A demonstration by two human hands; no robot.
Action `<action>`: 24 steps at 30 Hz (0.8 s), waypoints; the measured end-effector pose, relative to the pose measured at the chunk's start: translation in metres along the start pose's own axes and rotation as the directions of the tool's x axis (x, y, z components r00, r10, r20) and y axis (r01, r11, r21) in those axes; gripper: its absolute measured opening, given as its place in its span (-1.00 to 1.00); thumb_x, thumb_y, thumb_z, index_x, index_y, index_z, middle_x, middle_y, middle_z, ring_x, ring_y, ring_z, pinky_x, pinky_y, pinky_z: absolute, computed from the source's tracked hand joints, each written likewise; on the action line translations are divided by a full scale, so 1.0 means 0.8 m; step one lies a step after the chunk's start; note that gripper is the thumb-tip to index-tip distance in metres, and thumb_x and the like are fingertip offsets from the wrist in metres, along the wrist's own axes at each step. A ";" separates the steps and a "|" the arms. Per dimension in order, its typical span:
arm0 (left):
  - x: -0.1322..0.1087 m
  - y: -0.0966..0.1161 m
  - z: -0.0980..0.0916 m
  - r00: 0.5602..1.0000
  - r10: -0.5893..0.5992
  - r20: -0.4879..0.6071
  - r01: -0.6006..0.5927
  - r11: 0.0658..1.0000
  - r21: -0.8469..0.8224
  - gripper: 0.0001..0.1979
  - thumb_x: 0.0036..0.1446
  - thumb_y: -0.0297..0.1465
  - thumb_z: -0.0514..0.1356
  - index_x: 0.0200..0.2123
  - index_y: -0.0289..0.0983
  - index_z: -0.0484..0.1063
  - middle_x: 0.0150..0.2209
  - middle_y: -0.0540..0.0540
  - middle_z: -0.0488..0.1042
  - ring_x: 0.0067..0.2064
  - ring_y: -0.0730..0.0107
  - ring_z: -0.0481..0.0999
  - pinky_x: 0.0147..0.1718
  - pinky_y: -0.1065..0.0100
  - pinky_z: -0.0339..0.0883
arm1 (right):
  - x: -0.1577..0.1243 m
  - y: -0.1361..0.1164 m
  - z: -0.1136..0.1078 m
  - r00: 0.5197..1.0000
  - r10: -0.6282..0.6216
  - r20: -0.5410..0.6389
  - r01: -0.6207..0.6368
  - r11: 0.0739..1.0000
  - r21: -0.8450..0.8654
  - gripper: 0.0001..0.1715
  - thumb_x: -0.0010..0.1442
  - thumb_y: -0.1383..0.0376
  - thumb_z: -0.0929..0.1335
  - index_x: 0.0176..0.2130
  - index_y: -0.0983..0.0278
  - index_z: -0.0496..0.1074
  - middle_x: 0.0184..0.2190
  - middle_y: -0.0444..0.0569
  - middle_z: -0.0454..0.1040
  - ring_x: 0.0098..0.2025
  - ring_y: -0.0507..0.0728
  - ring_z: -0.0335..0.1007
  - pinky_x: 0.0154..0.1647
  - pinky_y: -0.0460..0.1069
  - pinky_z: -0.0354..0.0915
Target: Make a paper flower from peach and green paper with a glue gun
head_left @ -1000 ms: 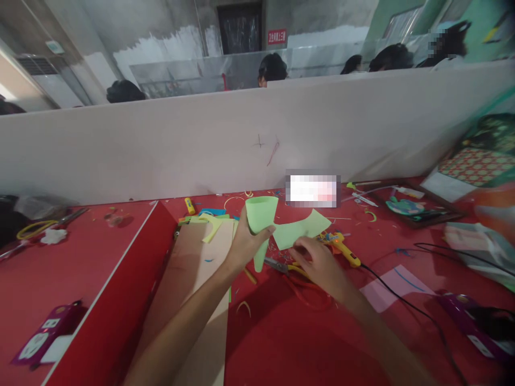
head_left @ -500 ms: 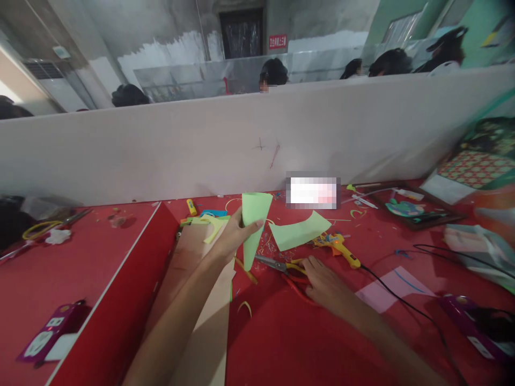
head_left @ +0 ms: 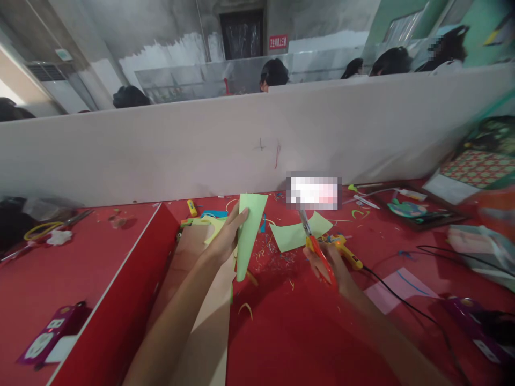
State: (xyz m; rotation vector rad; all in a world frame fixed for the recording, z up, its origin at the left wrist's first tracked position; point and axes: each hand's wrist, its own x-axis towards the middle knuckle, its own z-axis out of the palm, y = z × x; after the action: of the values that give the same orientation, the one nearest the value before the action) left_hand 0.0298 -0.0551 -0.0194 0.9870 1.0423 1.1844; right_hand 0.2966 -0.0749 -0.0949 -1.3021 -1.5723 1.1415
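Note:
My left hand [head_left: 225, 238] pinches a light green paper cone [head_left: 248, 233], flattened, its point hanging downward. To the right, my right hand [head_left: 328, 267] is closed round red and yellow scissors [head_left: 316, 246], whose blades point up and away toward the partition. A loose light green paper piece [head_left: 298, 233] lies on the red table [head_left: 306, 332] between the two hands, just behind the scissors. A yellow glue gun [head_left: 346, 253] lies right beside my right hand, its black cord [head_left: 406, 303] trailing off to the right.
A brown cardboard sheet [head_left: 201, 321] lies under my left arm. Paper scraps litter the table. A white partition [head_left: 161, 145] closes the back, with other people's heads behind it. A framed craft picture [head_left: 414, 210] and pink paper [head_left: 396, 287] lie right; another pair of scissors [head_left: 48, 228] lies far left.
My right hand has picked the scissors up off the table and raised them. My left hand has turned the green cone slightly, so it looks flatter.

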 end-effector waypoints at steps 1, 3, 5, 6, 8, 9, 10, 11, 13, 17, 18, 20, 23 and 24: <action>0.001 -0.001 -0.002 1.000 0.004 0.013 -0.004 1.000 0.004 -0.36 0.10 -0.02 0.39 0.18 -0.15 0.40 -0.05 -0.15 0.60 -0.22 0.28 0.61 -0.29 0.37 0.46 | 0.001 -0.001 0.003 0.999 0.016 0.040 -0.019 0.995 0.096 -0.33 0.21 -0.30 0.31 -0.54 0.13 0.14 -0.73 -0.20 0.13 -0.69 0.06 0.09 -0.63 0.00 0.04; 0.003 -0.001 -0.004 0.999 0.030 0.036 -0.032 0.998 0.050 -0.35 0.05 -0.10 0.44 0.16 -0.20 0.42 -0.02 -0.18 0.60 -0.14 0.21 0.61 -0.23 0.36 0.46 | 0.003 0.003 0.008 0.995 0.003 0.099 -0.023 0.979 0.204 -0.30 0.22 -0.36 0.26 -0.50 0.14 0.18 -0.68 -0.20 0.14 -0.68 0.04 0.05 -0.63 0.01 0.05; 0.004 0.000 -0.004 0.995 0.084 0.046 -0.089 0.988 0.127 -0.33 0.03 -0.12 0.46 0.16 -0.23 0.42 0.02 -0.21 0.59 -0.06 0.16 0.60 -0.15 0.32 0.46 | 0.002 0.011 0.012 0.988 -0.066 0.137 0.036 0.977 0.209 -0.30 0.22 -0.39 0.24 -0.41 0.15 0.28 -0.60 -0.17 0.21 -0.61 0.06 0.10 -0.58 0.02 0.14; 0.004 0.000 -0.003 0.991 0.124 0.049 -0.131 0.976 0.172 -0.33 0.02 -0.13 0.45 0.16 -0.24 0.41 0.04 -0.22 0.58 -0.02 0.14 0.58 -0.10 0.29 0.45 | 0.000 0.015 0.013 0.981 -0.096 0.166 0.065 0.980 0.186 -0.30 0.24 -0.38 0.22 -0.35 0.15 0.32 -0.55 -0.15 0.25 -0.57 0.08 0.12 -0.54 0.04 0.18; 0.004 0.000 -0.001 0.977 0.201 0.066 -0.211 0.936 0.280 -0.32 0.03 -0.13 0.44 0.17 -0.24 0.38 0.08 -0.23 0.55 0.03 0.13 0.56 -0.04 0.24 0.44 | -0.003 0.022 0.013 0.965 -0.135 0.224 0.108 0.986 0.129 -0.34 0.31 -0.34 0.18 -0.26 0.15 0.36 -0.47 -0.12 0.29 -0.48 0.11 0.16 -0.45 0.06 0.23; 0.005 0.000 0.000 0.970 0.229 0.081 -0.243 0.908 0.342 -0.32 0.03 -0.13 0.44 0.17 -0.25 0.36 0.09 -0.24 0.55 0.02 0.13 0.55 -0.04 0.23 0.44 | -0.006 0.023 0.013 0.962 -0.141 0.236 0.118 0.987 0.106 -0.36 0.34 -0.31 0.16 -0.24 0.15 0.37 -0.45 -0.11 0.29 -0.45 0.11 0.16 -0.42 0.06 0.25; 0.005 -0.001 0.001 0.963 0.254 0.094 -0.270 0.873 0.405 -0.32 0.04 -0.14 0.43 0.17 -0.25 0.34 0.07 -0.25 0.55 0.01 0.13 0.55 -0.05 0.22 0.44 | -0.008 0.023 0.012 0.959 -0.142 0.247 0.124 0.989 0.086 -0.37 0.36 -0.28 0.15 -0.23 0.15 0.37 -0.44 -0.12 0.29 -0.44 0.12 0.16 -0.40 0.07 0.26; 0.005 -0.003 0.001 0.957 0.273 0.101 -0.288 0.833 0.472 -0.32 0.04 -0.14 0.43 0.16 -0.26 0.33 0.04 -0.24 0.56 -0.02 0.14 0.56 -0.07 0.22 0.44 | -0.010 0.021 0.011 0.957 -0.143 0.254 0.130 0.989 0.069 -0.39 0.37 -0.27 0.15 -0.23 0.15 0.37 -0.44 -0.12 0.29 -0.43 0.12 0.17 -0.38 0.07 0.26; 0.005 -0.006 0.002 0.945 0.315 0.089 -0.302 0.735 0.607 -0.32 0.06 -0.15 0.42 0.16 -0.26 0.28 -0.04 -0.20 0.56 -0.05 0.14 0.56 -0.08 0.20 0.44 | -0.013 0.015 0.007 0.954 -0.149 0.260 0.142 0.989 0.046 -0.42 0.35 -0.25 0.20 -0.25 0.16 0.37 -0.42 -0.10 0.32 -0.40 0.13 0.21 -0.36 0.06 0.29; 0.005 -0.009 0.003 0.928 0.361 0.091 -0.279 0.513 0.812 -0.31 0.09 -0.14 0.40 0.20 -0.23 0.24 -0.09 -0.16 0.57 -0.07 0.07 0.59 -0.08 0.13 0.42 | -0.017 0.005 -0.001 0.955 -0.143 0.260 0.145 0.989 0.012 -0.53 0.32 -0.16 0.29 -0.23 0.16 0.41 -0.30 -0.04 0.43 -0.27 0.18 0.36 -0.23 0.08 0.39; 0.004 -0.009 0.004 0.929 0.356 0.104 -0.274 0.471 0.838 -0.33 0.10 -0.14 0.39 0.20 -0.21 0.24 -0.10 -0.17 0.58 -0.09 0.05 0.60 -0.10 0.12 0.42 | -0.018 0.003 -0.002 0.955 -0.138 0.261 0.142 0.990 0.005 -0.56 0.32 -0.14 0.29 -0.22 0.15 0.41 -0.28 -0.03 0.44 -0.25 0.19 0.38 -0.20 0.09 0.41; 0.003 -0.010 0.006 0.931 0.342 0.130 -0.273 0.412 0.869 -0.38 0.12 -0.15 0.37 0.18 -0.20 0.26 -0.10 -0.18 0.58 -0.11 0.04 0.61 -0.13 0.13 0.42 | -0.018 0.000 -0.003 0.955 -0.133 0.264 0.139 0.990 -0.006 -0.60 0.31 -0.12 0.31 -0.22 0.13 0.42 -0.28 -0.03 0.44 -0.24 0.20 0.39 -0.17 0.10 0.43; 0.005 -0.016 0.009 0.936 0.318 0.150 -0.276 0.401 0.874 -0.43 0.14 -0.18 0.35 0.15 -0.20 0.28 -0.11 -0.17 0.59 -0.13 0.05 0.61 -0.16 0.14 0.44 | -0.016 -0.005 -0.002 0.958 -0.122 0.260 0.125 0.992 0.004 -0.59 0.29 -0.13 0.32 -0.25 0.13 0.39 -0.33 -0.06 0.41 -0.29 0.18 0.36 -0.21 0.09 0.42; 0.006 -0.020 0.010 0.938 0.307 0.161 -0.284 0.414 0.865 -0.43 0.13 -0.18 0.35 0.15 -0.20 0.28 -0.09 -0.16 0.59 -0.12 0.06 0.61 -0.15 0.15 0.44 | -0.016 -0.006 -0.002 0.959 -0.115 0.258 0.116 0.993 0.011 -0.58 0.30 -0.14 0.31 -0.26 0.14 0.37 -0.35 -0.07 0.39 -0.31 0.17 0.35 -0.22 0.08 0.41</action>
State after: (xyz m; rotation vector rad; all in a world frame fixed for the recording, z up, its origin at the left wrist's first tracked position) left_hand 0.0414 -0.0528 -0.0333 2.0702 1.6051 0.8682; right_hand 0.2988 -0.0873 -0.0904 -1.0805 -1.8147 1.2737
